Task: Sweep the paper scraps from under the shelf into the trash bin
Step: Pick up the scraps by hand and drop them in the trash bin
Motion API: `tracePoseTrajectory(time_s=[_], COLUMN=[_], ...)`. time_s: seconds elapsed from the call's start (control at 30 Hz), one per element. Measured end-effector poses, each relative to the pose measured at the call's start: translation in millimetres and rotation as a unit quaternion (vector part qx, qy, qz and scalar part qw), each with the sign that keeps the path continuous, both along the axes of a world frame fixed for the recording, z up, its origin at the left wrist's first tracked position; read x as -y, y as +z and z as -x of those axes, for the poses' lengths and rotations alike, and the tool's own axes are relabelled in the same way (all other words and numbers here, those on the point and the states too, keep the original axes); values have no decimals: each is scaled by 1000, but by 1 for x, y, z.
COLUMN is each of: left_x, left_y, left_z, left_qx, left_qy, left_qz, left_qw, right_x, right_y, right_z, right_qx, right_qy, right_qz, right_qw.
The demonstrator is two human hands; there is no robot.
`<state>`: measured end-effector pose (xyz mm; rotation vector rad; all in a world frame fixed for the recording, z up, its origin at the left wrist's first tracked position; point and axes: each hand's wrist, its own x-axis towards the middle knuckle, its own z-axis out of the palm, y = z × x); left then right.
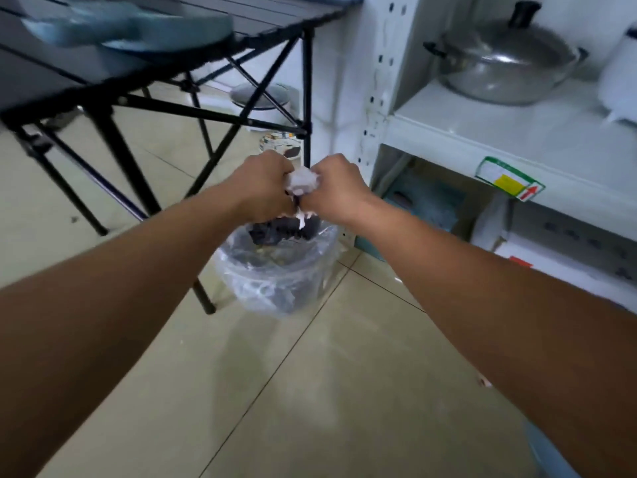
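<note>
Both my hands are stretched out in front of me, held together above the trash bin [275, 270]. My left hand [263, 184] and my right hand [336, 188] are both shut on a crumpled wad of white paper scraps [302, 181] squeezed between them. A thin strip of paper hangs down from the wad toward the bin. The bin is a small round one lined with a clear plastic bag, with dark rubbish inside. It stands on the tiled floor beside the white shelf [482, 139]. One small scrap [484, 381] lies on the floor at the right.
A black folding table [103, 81] stands at the left, its legs reaching the floor beside the bin, with a blue object on top. The white shelf holds a steel pot [503, 63]; boxes and a bag sit on its lower level. A lidded container [265, 98] stands behind the table.
</note>
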<state>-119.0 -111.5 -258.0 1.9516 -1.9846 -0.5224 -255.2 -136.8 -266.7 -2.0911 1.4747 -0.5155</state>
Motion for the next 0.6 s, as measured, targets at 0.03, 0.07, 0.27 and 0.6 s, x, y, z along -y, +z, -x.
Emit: tracePoseTrajectory(time_s=[0.03, 0.07, 0.27, 0.6], left_x=[4, 7, 15, 8], left_y=[-2, -3, -16, -21], left_z=[-7, -13, -23, 1], left_qx=[-6, -4, 37, -4], left_qy=[6, 9, 6, 9], left_qz=[-25, -50, -119, 4], left_qw=[1000, 999, 992, 1000], right_x=[5, 8, 13, 14], right_y=[-1, -4, -20, -40], right_z=[-8, -14, -8, 54], right_qx=[-9, -14, -40, 144], right_qy=[7, 18, 55, -66], right_qz=[-10, -32, -138, -59], right_qw=[1000, 999, 988, 986])
